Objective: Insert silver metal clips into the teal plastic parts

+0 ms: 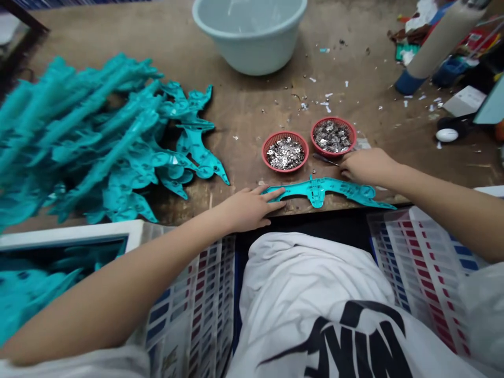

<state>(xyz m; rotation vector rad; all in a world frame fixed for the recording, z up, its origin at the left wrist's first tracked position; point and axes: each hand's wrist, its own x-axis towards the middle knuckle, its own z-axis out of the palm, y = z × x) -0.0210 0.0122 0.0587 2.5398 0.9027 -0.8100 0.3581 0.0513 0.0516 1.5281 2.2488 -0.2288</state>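
Note:
A bow-shaped teal plastic part (317,191) lies along the table's front edge. My left hand (252,209) rests over its left end, fingers stretched out and spread. Above the part's right half, my right hand (368,167) is closed round a slim metal tool (326,159), which points left. The tool's exact kind cannot be made out. Just behind the part stand two red plastic baskets, the left one (285,169) and the right one (333,154), each filled with small shiny metal pieces. The tool's tip is beside the right basket's lower rim.
A large pile of similar teal parts (106,131) covers the table's left side. A pale blue basin (252,47) stands at the back. To the right are a bottle (433,50) and clutter. Plastic crates (192,304) flank my lap; one at left holds teal parts.

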